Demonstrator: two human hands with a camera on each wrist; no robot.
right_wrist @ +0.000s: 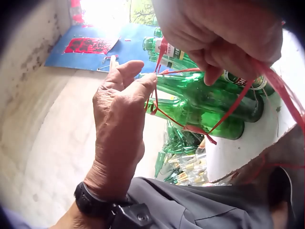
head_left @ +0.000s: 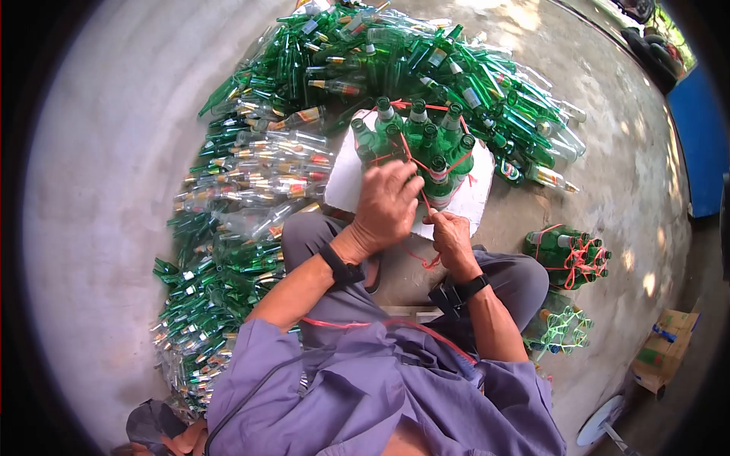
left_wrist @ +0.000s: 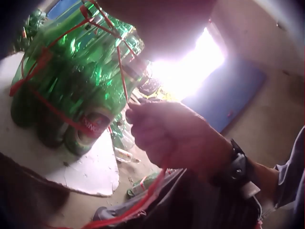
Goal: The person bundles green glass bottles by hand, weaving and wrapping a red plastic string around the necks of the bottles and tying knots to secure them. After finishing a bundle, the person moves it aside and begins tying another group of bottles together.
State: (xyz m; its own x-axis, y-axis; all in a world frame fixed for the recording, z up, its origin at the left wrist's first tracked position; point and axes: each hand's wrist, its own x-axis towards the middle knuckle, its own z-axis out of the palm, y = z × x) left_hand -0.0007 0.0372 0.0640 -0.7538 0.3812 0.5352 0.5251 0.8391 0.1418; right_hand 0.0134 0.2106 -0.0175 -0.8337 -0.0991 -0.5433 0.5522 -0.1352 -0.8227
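Several green bottles (head_left: 430,140) stand on a white board (head_left: 342,186). The right hand (head_left: 454,242) pinches red string (right_wrist: 281,88); I can't tell if the left hand (head_left: 388,199) does. Slippery glass may break; hold it low.

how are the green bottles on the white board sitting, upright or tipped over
Upright. The left wrist view shows the green bottles with bases on the white board; in the head view their mouths face up.
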